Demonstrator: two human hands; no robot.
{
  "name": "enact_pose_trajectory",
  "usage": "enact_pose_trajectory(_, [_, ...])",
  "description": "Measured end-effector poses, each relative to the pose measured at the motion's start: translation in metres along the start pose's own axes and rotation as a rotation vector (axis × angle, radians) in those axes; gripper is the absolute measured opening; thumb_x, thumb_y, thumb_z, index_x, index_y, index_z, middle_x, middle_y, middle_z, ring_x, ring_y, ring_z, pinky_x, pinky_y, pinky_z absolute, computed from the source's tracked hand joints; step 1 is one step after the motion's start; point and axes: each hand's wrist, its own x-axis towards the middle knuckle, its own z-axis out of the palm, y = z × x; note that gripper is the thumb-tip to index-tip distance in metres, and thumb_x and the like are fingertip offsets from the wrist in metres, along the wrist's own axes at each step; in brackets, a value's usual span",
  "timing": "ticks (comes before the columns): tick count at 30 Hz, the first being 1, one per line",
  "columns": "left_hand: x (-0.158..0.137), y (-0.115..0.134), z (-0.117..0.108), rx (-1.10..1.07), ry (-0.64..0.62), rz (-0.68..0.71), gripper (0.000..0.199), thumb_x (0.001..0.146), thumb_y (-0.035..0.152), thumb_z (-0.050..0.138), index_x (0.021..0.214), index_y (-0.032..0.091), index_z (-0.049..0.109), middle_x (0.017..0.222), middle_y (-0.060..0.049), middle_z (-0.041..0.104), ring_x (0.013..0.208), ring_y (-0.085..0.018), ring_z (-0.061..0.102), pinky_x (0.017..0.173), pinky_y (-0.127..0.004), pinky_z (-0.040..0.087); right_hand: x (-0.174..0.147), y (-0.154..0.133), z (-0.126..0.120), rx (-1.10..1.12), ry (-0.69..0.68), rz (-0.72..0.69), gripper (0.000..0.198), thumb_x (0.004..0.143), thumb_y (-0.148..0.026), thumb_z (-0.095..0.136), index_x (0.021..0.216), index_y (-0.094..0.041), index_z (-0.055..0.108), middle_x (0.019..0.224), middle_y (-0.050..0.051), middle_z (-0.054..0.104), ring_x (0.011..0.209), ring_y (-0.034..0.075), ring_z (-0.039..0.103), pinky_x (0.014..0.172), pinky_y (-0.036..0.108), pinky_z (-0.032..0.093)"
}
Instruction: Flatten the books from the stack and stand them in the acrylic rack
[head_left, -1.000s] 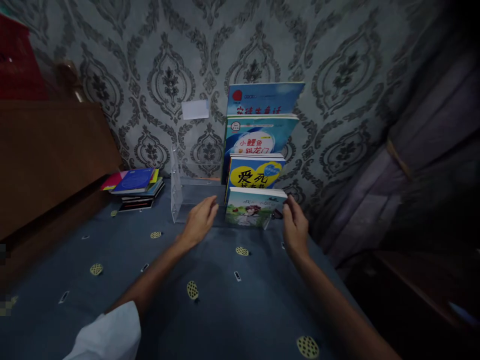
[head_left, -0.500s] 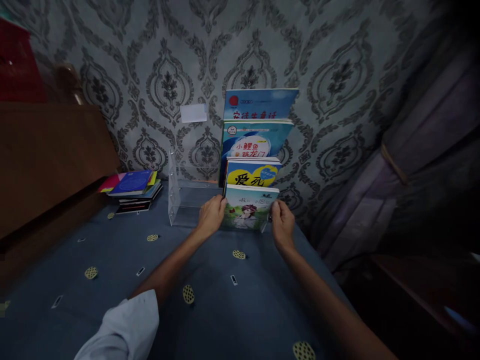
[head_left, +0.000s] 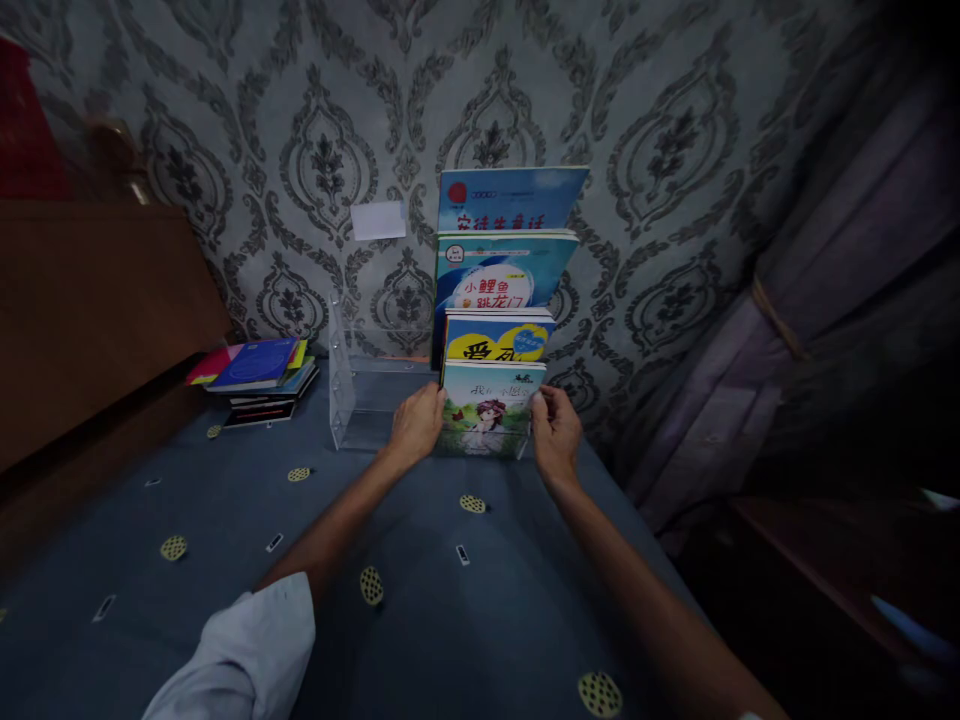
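A small green book [head_left: 491, 415] with a cartoon figure on its cover stands upright at the front of a clear acrylic rack [head_left: 341, 400]. My left hand [head_left: 416, 425] is closed on the book's left edge, and my right hand [head_left: 555, 432] grips its right edge. Behind it, in rising steps, stand a blue and yellow book [head_left: 495, 335], a teal book [head_left: 555, 265] and a taller blue book [head_left: 517, 190]. These are partly hidden by the ones in front. The rack's left side holds no books.
On the left, a stack of books [head_left: 259, 365] lies beside a brown wooden panel [head_left: 97, 320]. The blue patterned cloth [head_left: 420, 620] covers the surface under the rack. A white card [head_left: 379, 221] is on the wallpaper. A tied curtain [head_left: 757, 370] hangs at the right.
The view has shifted slightly, so everything appears a little further left. Both hands stay at the sides of the green book, which looks to sit almost the same in the rack.
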Motion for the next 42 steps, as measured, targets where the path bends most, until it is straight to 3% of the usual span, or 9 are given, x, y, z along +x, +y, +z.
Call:
enact_pose_trajectory(11, [-0.004,0.018,-0.015,0.179,-0.113,-0.045,0.032,0.107,0.029,0.028,0.112,0.016,0.057,0.105,-0.016,0.073,0.097,-0.027,0.072,0.079,-0.032,0.05,-0.002,-0.008,0.0,-0.058,0.008,-0.035,0.037,0.091,-0.049,0.044,0.091,-0.019,0.065,0.083,0.005,0.069,0.074,0.022,0.06,0.069,0.033,0.045])
enact_pose_trajectory(23, [0.001,0.008,-0.009,0.19,-0.096,-0.037,0.037,0.107,0.036,0.027,0.11,0.017,0.059,0.1,-0.015,0.074,0.096,-0.026,0.072,0.08,-0.032,0.049,0.003,-0.002,-0.004,-0.133,-0.018,-0.083,0.033,0.092,-0.045,0.045,0.087,-0.02,0.066,0.08,0.005,0.066,0.077,0.023,0.058,0.07,0.034,0.045])
enact_pose_trajectory(31, [-0.003,0.003,-0.017,0.192,-0.101,0.036,0.037,0.107,0.037,0.029,0.104,0.018,0.061,0.106,-0.014,0.073,0.101,-0.028,0.07,0.079,-0.031,0.046,0.003,0.001,-0.009,-0.106,-0.06,-0.06,0.035,0.09,-0.043,0.047,0.095,-0.019,0.072,0.087,0.009,0.069,0.085,0.025,0.062,0.075,0.038,0.05])
enact_pose_trajectory(42, [-0.009,0.009,-0.024,0.165,-0.091,0.035,0.03,0.107,0.036,0.031,0.113,0.017,0.054,0.112,-0.014,0.071,0.104,-0.031,0.069,0.077,-0.033,0.046,0.0,-0.001,-0.015,-0.095,-0.081,-0.068,0.04,0.089,-0.043,0.049,0.107,-0.016,0.073,0.098,0.012,0.072,0.094,0.028,0.064,0.082,0.042,0.053])
